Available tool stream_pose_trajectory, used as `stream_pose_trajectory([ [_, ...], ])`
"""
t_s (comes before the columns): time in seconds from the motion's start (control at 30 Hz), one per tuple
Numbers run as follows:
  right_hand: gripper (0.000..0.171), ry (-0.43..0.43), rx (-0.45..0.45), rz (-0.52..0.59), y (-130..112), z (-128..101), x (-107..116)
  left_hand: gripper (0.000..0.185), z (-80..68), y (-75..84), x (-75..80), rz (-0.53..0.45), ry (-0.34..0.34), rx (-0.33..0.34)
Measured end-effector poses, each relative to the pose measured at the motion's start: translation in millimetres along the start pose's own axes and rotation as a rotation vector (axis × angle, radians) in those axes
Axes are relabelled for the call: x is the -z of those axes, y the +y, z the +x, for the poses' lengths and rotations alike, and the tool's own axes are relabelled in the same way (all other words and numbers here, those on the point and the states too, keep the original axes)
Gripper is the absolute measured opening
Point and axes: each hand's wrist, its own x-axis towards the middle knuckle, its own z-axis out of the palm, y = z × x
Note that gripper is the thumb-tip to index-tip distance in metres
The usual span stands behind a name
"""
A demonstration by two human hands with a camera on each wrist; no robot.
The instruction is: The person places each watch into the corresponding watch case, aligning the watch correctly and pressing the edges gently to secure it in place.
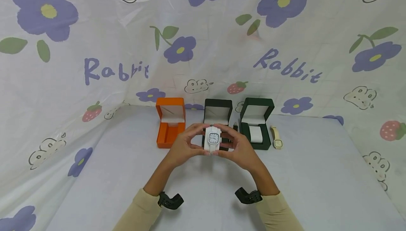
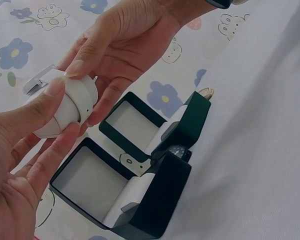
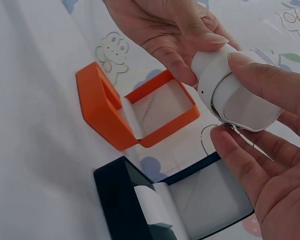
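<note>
Both hands hold a white watch (image 1: 214,138) up in front of the middle box, its square face turned toward the head camera. The strap goes round a white cushion (image 3: 250,107). My left hand (image 1: 184,143) grips the left side with thumb and fingers. On the other side my right hand (image 1: 237,145) grips it the same way, its thumb on the white surface in the right wrist view. A pale buckle (image 2: 35,86) shows at one end of the strap in the left wrist view.
An open orange box (image 1: 162,135) stands left, without a cushion. The open black box (image 1: 218,102) is partly hidden behind the hands. Right of it, a dark watch (image 2: 179,151) lies beside an open green box (image 1: 266,143) with a white cushion. A gold watch (image 1: 277,140) lies farther right.
</note>
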Motion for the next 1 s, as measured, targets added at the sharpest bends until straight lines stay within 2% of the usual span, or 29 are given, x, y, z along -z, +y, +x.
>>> stream_pose_trajectory([
  [0.23,0.081,-0.001,0.004,-0.007,1.6,0.5,-0.4,0.078,-0.1,-0.9,0.6,0.000,0.001,0.000],
  [0.53,0.081,0.007,0.006,0.064,4.0,1.5,-2.3,0.077,-0.3,-2.5,-0.3,0.011,0.022,-0.005],
  [0.77,0.082,0.004,0.017,0.078,3.1,1.4,-3.4,0.078,-0.3,-3.4,-0.3,0.015,0.030,-0.008],
  [1.0,0.089,-0.006,0.016,-0.018,0.2,0.7,-6.4,0.077,-0.1,-5.6,1.1,-0.013,0.027,-0.011],
])
